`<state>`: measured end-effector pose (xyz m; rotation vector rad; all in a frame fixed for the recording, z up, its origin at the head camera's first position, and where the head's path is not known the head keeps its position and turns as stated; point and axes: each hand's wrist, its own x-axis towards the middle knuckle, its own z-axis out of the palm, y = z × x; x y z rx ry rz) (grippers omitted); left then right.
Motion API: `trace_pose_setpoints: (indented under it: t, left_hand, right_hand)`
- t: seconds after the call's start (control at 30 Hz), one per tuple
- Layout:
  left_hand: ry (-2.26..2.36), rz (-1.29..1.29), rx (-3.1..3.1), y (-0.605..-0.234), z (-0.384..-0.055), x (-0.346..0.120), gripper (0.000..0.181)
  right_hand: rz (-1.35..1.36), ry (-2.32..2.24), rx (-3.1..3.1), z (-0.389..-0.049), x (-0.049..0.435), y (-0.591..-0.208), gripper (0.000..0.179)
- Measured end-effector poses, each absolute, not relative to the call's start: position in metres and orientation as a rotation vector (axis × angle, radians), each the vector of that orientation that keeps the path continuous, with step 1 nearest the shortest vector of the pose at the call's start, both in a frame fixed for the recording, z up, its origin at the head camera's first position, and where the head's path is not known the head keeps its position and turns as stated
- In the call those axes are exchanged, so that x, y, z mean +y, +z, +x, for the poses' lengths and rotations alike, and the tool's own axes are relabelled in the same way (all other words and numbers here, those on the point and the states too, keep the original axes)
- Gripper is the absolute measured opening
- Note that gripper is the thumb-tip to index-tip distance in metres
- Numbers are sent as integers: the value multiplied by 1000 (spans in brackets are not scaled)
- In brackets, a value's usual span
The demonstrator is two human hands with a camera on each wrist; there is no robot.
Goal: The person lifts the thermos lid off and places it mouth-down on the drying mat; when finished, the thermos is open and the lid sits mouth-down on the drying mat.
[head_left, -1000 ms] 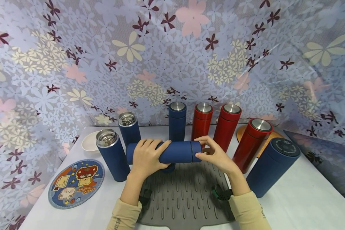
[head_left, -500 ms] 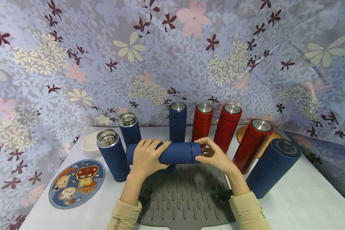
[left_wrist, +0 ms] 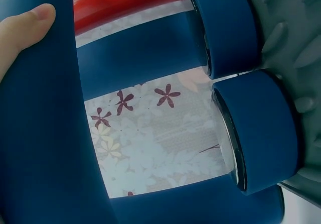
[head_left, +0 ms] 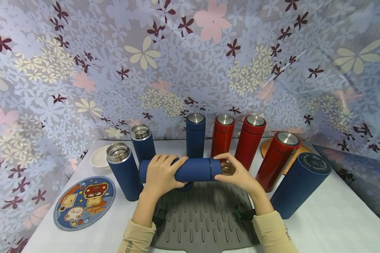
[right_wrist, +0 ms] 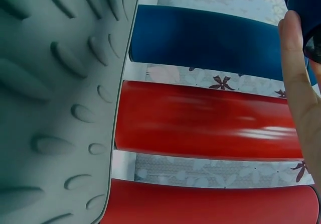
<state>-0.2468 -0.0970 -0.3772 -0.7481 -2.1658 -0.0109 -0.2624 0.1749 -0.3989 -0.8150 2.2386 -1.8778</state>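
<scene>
The left hand (head_left: 160, 175) grips a dark-blue cylindrical flask (head_left: 194, 170) sideways; the right hand (head_left: 235, 175) pinches its round blue cap (head_left: 215, 170). Below is a grey ridged mat (head_left: 202, 219), behind, lilac flowered cloth (head_left: 190, 73)

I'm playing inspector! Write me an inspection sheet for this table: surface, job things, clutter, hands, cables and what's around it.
Surface: white table, bumpy grey mat.
Job's things: blue flask held sideways; two lidless blue flasks; two blue lids on the mat; steel-topped blue flask; three red flasks; dark-topped blue flask.
Clutter: cartoon placemat, white dish, wooden board.
Hands: left hand grips the sideways flask's body; right hand pinches its lid.
Cables: nothing seen.
Surroundings: flowery backdrop.
</scene>
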Motion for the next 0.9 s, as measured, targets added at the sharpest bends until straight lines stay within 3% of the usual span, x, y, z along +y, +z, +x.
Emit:
trace_pose_setpoints:
  t: [0.37, 0.9]
  left_hand:
    - [-27, -761, -2165, -378, -249, -98, 77]
    - [-37, -767, -2143, -378, -249, -98, 77]
  right_hand:
    - [-793, -1781, 2319, -262, 173, -394, 57]
    - [-662, -1791, 2373, -259, 169, -387, 45]
